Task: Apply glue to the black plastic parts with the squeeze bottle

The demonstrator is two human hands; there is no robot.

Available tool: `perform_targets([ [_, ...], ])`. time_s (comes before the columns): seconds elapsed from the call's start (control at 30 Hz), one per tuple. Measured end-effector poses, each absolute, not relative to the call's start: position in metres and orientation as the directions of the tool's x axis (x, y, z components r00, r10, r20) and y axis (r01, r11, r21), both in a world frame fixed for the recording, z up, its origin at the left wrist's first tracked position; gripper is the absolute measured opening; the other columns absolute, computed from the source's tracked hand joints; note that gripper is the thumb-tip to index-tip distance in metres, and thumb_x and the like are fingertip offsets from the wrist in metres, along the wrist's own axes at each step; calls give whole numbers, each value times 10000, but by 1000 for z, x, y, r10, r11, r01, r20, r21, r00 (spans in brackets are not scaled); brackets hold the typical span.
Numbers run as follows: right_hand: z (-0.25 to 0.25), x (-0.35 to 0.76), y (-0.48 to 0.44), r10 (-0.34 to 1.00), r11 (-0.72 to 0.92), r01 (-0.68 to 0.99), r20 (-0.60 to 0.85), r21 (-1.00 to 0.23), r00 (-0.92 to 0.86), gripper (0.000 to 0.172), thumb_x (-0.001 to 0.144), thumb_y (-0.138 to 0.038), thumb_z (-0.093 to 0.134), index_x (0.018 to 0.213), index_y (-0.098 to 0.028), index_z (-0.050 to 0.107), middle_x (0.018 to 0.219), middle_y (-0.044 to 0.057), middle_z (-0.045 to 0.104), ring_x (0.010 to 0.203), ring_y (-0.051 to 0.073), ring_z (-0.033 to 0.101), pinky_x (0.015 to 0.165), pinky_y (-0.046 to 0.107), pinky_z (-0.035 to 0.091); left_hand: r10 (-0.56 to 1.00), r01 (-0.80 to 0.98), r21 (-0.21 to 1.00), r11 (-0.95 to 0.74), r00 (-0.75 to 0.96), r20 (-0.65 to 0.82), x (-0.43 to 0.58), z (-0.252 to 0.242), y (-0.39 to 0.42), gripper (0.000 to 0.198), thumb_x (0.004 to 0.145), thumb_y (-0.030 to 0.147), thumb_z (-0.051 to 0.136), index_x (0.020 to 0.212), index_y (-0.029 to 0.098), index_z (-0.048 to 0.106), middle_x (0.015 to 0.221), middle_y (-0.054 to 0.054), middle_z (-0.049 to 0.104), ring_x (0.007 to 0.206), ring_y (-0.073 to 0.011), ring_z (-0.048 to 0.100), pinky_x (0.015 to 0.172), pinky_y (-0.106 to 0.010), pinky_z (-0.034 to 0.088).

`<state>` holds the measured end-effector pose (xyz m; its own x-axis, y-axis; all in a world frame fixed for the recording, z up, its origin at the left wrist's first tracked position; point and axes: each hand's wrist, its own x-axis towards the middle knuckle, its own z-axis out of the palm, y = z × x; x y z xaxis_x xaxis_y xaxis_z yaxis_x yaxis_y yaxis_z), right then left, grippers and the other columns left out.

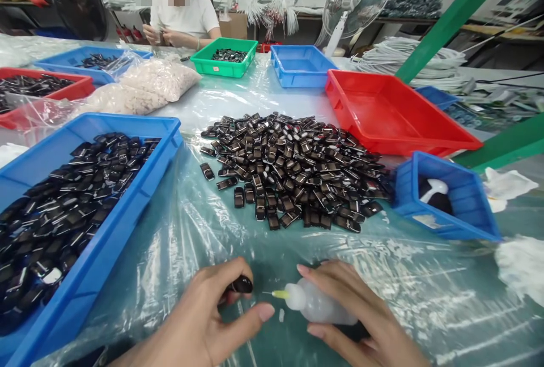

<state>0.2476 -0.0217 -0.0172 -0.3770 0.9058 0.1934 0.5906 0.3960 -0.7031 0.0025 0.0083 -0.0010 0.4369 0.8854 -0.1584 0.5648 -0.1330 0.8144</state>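
Note:
My left hand point(221, 310) is curled around a small glossy black plastic piece point(241, 284), its thumb apart from it. Most of that piece is hidden by the fingers. In my right hand point(361, 304) lies a translucent white squeeze bottle point(317, 302), on its side, with a yellow needle tip point(279, 294) pointing left toward the black piece. Just below the needle, a tiny whitish piece point(281, 315) rests on the plastic-covered table. Beyond both hands spreads a heap of small dark brown-and-black pieces point(293, 169).
At left, a long blue tray point(170, 129) holds many black pieces. To the right stand a small blue bin point(450, 222) and a red tray point(378, 106). Farther back are a green tray point(199, 64), a blue tray point(304, 79) and a filled plastic bag point(161, 81). Another person point(182, 16) sits opposite.

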Motion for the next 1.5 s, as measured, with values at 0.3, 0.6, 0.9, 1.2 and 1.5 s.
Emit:
perform_targets([
  [0.3,-17,248,-22,910,393,584,206,-710,-361,659,837,-138,674,1395,-421,468,1048,-11,649,959,163,638,805,241,538,860,438,882,-174,505,-81,-3,2,3,288,1026,323,303,1070,282,585,937,-20,598,862,-188,584,775,-294,482],
  [0.6,-16,249,-25,921,349,601,147,-719,-360,662,871,-153,648,1411,-455,414,1094,-23,624,999,145,622,815,219,525,877,381,905,-189,480,-19,-4,-2,2,287,1026,270,364,1253,381,500,1088,10,545,983,-160,582,819,-224,488],
  [0.9,-18,249,-22,895,430,594,234,-680,-380,588,859,-172,659,1378,-395,493,1031,7,650,937,167,644,773,257,552,853,426,845,-323,518,65,-7,-2,0,304,997,261,463,1275,361,538,1089,-34,588,963,-207,604,813,-259,518],
  [1.2,-27,250,-27,925,363,580,208,-729,-317,458,820,-220,722,1220,-334,530,1038,20,664,941,198,673,777,283,563,841,356,878,-321,533,91,-7,-6,0,211,979,249,511,1177,322,497,1011,-6,602,887,-176,630,782,-247,516],
  [1.5,-27,251,-25,916,372,560,194,-740,-351,451,867,-170,647,1261,-337,507,1108,41,621,981,176,655,780,256,560,823,336,879,-339,558,104,-6,-6,-1,162,995,278,506,1154,305,497,999,-6,583,861,-169,611,762,-242,488],
])
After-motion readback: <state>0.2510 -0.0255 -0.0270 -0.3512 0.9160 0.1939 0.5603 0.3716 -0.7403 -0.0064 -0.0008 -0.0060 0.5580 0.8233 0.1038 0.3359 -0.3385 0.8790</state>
